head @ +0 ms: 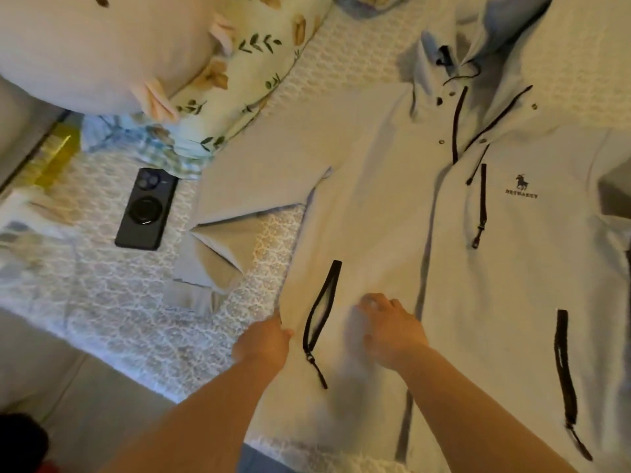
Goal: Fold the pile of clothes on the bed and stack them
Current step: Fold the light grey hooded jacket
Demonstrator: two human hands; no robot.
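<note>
A pale grey hooded jacket [382,206] with black zips and a horse logo lies face up, spread flat on the bed. Its left sleeve [239,199] stretches out to the left, with the cuff end bent back near the bed's side. My left hand [264,341] pinches the jacket's side seam beside the lower black pocket zip [321,319]. My right hand [392,331] rests flat on the jacket front just right of that zip, fingers spread and blurred. The jacket's right side runs out of frame.
A black phone [145,209] lies on the white patterned bedspread [119,302] left of the sleeve. A floral pillow [252,59] and a large pale plush cushion [102,46] sit at the bed's head. Crumpled checked cloth [160,145] lies under the pillow's edge. The bed's edge and floor are at lower left.
</note>
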